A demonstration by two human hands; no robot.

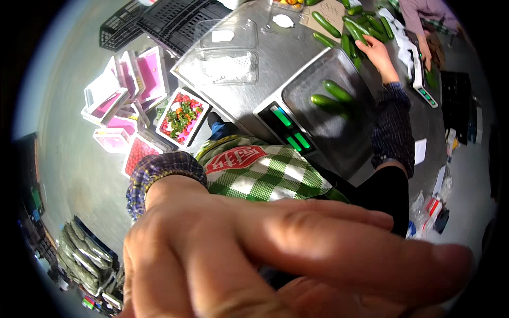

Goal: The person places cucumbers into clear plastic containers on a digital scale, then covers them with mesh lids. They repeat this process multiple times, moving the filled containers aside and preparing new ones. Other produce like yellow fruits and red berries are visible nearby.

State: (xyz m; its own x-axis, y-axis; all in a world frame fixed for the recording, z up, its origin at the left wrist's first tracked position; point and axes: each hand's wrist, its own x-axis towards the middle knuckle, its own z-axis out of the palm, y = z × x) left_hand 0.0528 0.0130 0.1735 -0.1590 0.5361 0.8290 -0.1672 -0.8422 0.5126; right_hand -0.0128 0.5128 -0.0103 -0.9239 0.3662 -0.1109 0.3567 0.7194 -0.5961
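My left hand (228, 249) is raised very close in the lower middle, large and partly cut off by the lower edge. Its visible fingers are stretched and apart, with nothing seen in them. At the far right, my right hand (377, 53) has its fingers round a cucumber (354, 33) at the edge of a cucumber pile (371, 24). Two more cucumbers (338, 91) lie on the metal pan of a scale (297, 94) with green lit displays. The scale stands on a steel table (233, 100), right in front of my checkered apron (254, 172).
Clear plastic trays (228, 66) and cardboard (326, 16) lie on the table. White boxes with pink insides (151, 74) and a box of small red produce (183, 114) sit left. Black crates (175, 24) stand behind. At far right another person's hand (426, 53) is beside a second scale (422, 87).
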